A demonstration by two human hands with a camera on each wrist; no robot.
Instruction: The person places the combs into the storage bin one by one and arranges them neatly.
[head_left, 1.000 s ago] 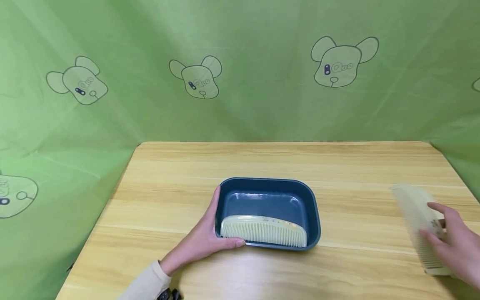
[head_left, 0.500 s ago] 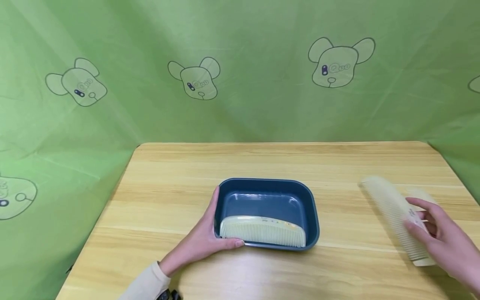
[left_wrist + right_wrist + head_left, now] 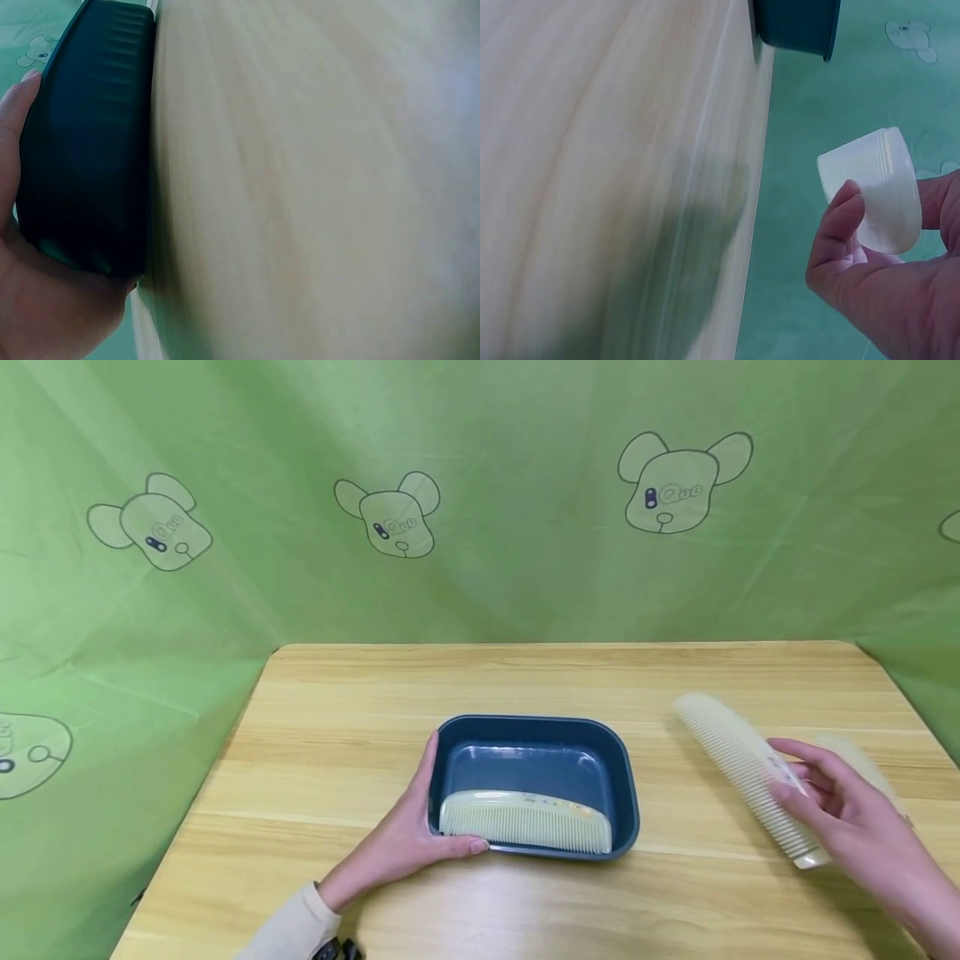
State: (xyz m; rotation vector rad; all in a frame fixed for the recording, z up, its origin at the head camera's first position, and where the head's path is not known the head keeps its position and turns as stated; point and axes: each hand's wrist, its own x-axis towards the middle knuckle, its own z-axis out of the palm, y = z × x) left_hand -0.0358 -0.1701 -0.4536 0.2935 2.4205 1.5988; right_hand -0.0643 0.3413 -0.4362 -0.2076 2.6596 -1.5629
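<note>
A dark blue plastic tray (image 3: 626,785) stands mid-table, with a pale cream comb (image 3: 528,821) leaning inside along its front wall, teeth downward. My left hand (image 3: 401,835) grips the tray's near left corner, the thumb along the front rim and the fingers along the left side. To the right, a second cream comb (image 3: 742,764) is held up off the table, pinched between the thumb and fingers of my right hand (image 3: 847,814). The right wrist view shows this comb (image 3: 877,187) nearly end-on. Another pale comb (image 3: 862,760) lies partly hidden behind my right hand.
The wooden table (image 3: 337,735) has a light grain. Green cloth (image 3: 525,568) printed with cartoon bear heads hangs behind it and at both sides. A dark object (image 3: 337,950) shows at my left wrist.
My right hand has lifted its comb and carried it leftward, revealing another comb lying on the table. My left hand and the tray have stayed in place.
</note>
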